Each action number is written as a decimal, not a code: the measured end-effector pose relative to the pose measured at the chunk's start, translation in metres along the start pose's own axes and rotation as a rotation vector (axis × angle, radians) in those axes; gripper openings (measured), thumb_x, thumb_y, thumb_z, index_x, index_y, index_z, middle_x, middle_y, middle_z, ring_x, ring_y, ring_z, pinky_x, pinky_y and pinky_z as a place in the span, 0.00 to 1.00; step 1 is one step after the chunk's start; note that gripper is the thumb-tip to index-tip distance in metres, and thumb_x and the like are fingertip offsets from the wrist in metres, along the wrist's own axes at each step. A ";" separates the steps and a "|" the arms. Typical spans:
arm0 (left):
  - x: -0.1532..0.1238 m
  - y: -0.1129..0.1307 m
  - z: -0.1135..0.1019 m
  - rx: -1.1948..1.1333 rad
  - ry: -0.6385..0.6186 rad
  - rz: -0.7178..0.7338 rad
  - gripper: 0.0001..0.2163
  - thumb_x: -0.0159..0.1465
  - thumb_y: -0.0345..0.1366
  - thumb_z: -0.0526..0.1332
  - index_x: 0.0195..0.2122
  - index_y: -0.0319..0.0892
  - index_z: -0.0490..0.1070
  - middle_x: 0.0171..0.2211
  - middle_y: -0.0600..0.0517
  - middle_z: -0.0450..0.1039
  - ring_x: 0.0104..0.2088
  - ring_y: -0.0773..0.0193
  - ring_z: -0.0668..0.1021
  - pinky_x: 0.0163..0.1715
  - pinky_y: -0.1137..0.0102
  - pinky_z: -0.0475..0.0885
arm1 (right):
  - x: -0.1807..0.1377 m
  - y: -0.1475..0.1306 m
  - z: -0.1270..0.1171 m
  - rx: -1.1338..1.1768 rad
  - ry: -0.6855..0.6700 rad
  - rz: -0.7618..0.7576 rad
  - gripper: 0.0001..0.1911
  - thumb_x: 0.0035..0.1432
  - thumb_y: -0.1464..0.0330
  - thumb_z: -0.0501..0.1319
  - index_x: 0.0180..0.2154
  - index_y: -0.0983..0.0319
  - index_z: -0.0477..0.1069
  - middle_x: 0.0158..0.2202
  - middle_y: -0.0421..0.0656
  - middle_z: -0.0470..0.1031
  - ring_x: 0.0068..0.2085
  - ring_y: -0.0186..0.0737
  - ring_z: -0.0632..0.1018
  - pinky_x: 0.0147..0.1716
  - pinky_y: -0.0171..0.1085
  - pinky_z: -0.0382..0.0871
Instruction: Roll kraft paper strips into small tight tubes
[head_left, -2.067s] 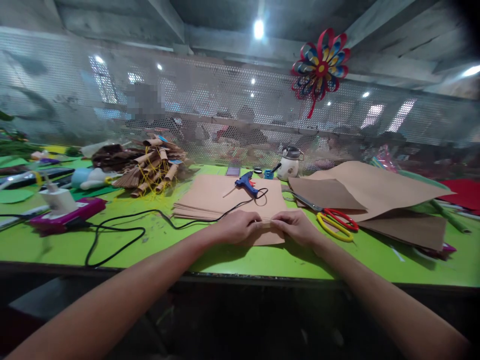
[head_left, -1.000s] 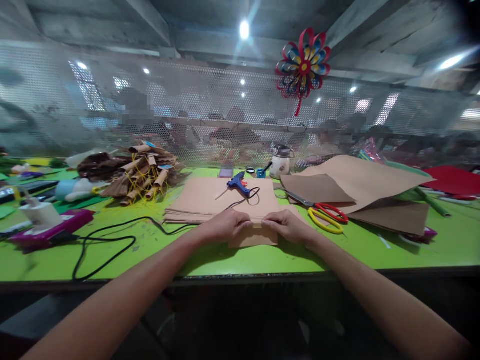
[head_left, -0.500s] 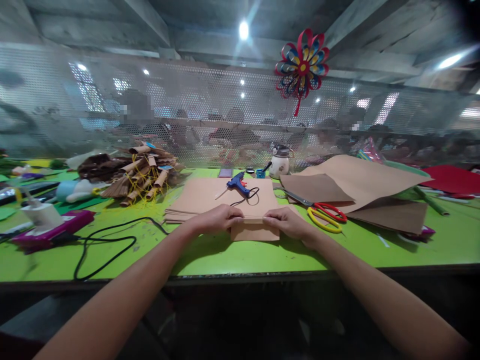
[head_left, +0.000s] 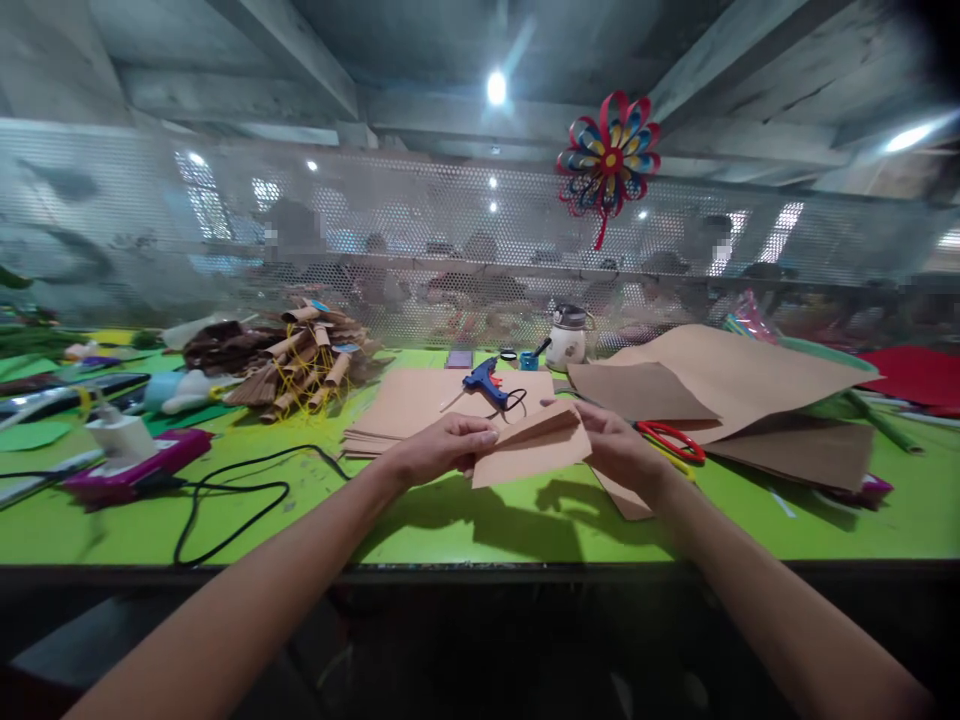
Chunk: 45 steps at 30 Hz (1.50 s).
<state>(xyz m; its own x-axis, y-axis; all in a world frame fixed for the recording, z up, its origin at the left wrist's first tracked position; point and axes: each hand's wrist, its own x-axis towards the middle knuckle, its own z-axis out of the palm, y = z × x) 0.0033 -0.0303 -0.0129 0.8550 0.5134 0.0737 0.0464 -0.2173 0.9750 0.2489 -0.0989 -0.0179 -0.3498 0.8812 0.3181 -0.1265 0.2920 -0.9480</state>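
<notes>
Between my hands a folded piece of brown kraft paper is raised above the green table, its fold partly sprung apart. My left hand pinches its left end between thumb and fingers. At the right end my right hand grips it, the fingers mostly behind the paper. Another brown paper strip lies under my right hand. Just beyond my hands, a blue glue gun rests on a stack of kraft paper sheets. Scissors with red and yellow handles lie beside my right wrist, partly hidden.
Large kraft sheets cover the right side. On the left are a bundle of rolled brown tubes with yellow string, a purple power strip and a black cord. A lidded jar stands near the perforated screen.
The paper has come up off the table edge of the stack, tilted and partly unfolded. My right hand has shifted right and turned; a paper strip now shows beneath it.
</notes>
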 end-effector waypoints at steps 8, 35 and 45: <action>-0.005 -0.008 0.007 -0.364 -0.201 -0.049 0.16 0.52 0.44 0.65 0.32 0.34 0.71 0.23 0.53 0.65 0.22 0.71 0.68 0.23 0.76 0.63 | 0.024 -0.027 0.043 -0.158 -0.298 -0.122 0.14 0.46 0.65 0.66 0.34 0.66 0.73 0.34 0.46 0.72 0.38 0.38 0.73 0.41 0.39 0.68; 0.009 -0.020 -0.006 0.661 0.035 -0.076 0.14 0.56 0.41 0.56 0.35 0.36 0.73 0.28 0.52 0.71 0.27 0.67 0.68 0.26 0.75 0.59 | 0.050 0.031 0.024 -0.791 -0.411 0.135 0.17 0.54 0.60 0.55 0.34 0.67 0.72 0.25 0.39 0.67 0.26 0.30 0.64 0.24 0.29 0.57; 0.005 -0.020 -0.017 0.745 -0.052 -0.095 0.13 0.56 0.39 0.57 0.39 0.38 0.73 0.30 0.51 0.72 0.28 0.68 0.69 0.27 0.75 0.60 | 0.041 0.029 0.019 -0.923 -0.371 0.086 0.14 0.53 0.64 0.56 0.36 0.65 0.73 0.32 0.44 0.75 0.32 0.36 0.71 0.29 0.31 0.63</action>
<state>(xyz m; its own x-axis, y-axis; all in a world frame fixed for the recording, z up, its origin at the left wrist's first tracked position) -0.0020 -0.0097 -0.0282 0.8522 0.5222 -0.0311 0.4426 -0.6880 0.5751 0.2138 -0.0615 -0.0327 -0.6115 0.7870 0.0818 0.6288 0.5461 -0.5535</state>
